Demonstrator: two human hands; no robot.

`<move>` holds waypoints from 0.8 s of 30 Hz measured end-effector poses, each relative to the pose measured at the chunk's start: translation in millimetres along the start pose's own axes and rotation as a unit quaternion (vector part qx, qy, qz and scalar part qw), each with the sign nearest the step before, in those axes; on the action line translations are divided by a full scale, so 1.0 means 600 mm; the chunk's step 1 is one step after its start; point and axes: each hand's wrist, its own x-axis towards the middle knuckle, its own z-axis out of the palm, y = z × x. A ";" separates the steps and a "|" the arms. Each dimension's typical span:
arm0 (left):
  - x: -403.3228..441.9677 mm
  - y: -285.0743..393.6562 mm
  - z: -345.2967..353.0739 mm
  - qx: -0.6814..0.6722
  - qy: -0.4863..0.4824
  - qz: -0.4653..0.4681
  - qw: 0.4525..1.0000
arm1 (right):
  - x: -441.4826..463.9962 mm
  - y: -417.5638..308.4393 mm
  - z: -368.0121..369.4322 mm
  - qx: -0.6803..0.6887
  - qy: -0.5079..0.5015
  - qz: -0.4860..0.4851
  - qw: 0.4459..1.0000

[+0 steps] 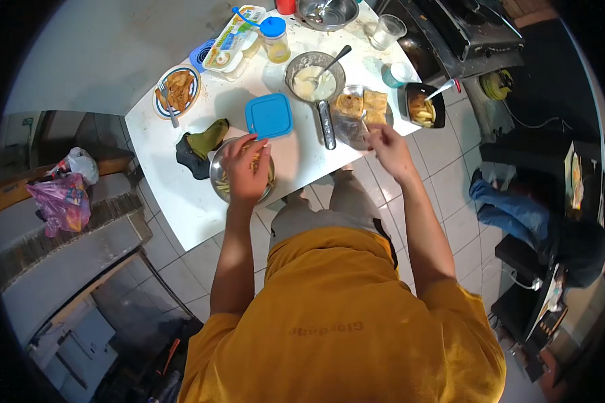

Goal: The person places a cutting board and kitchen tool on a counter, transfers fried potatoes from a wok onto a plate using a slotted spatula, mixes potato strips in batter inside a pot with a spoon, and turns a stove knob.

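Note:
My left hand (247,171) hovers over a steel bowl (216,180) of pale cut pieces, its fingers bent and apart with nothing seen in them. Past its fingertips lies a blue square lid or box (269,115). A green peel (208,138) rests on a black item to the left of the bowl. My right hand (390,153) is closed at the near edge of a plate (345,129) and pinches a thin metal utensil (365,121), whose end is too small to make out. Golden-brown square pieces (375,102) lie on that plate.
A saucepan (293,84) of pale batter holds a spoon; its handle (326,125) points toward me. Behind stand a blue-lidded jar (275,46), a plastic tub (227,50) and a glass (387,31). A fried-food plate (158,101) is left, a black container (438,114) right.

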 end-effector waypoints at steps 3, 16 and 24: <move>0.007 0.000 0.015 -0.007 0.037 -0.044 0.998 | 0.162 0.003 -0.003 0.015 0.005 -0.043 0.999; -0.001 0.097 0.093 -0.065 0.081 -0.330 0.938 | 0.386 -0.058 0.096 -0.092 -0.167 -0.214 0.958; -0.021 0.086 0.105 -0.152 0.144 -0.435 0.876 | 0.358 -0.143 0.038 -0.227 -0.089 -0.445 0.862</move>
